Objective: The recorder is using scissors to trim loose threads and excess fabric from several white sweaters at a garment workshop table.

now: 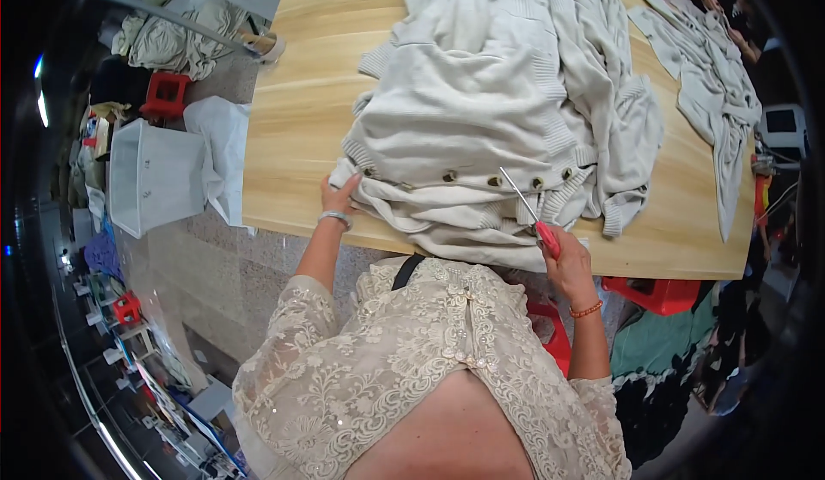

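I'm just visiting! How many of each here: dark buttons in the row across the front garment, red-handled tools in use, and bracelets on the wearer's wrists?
Dark buttons: 5
Red-handled tool: 1
Bracelets: 2
Total: 8

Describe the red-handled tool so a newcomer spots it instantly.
Find the wooden table, then the pale knitwear heaped on it. At the heap's near edge, the person's right hand holds the tool, pointing away and left. Its red handle and thin metal shaft set it apart from the knitwear and dark buttons.
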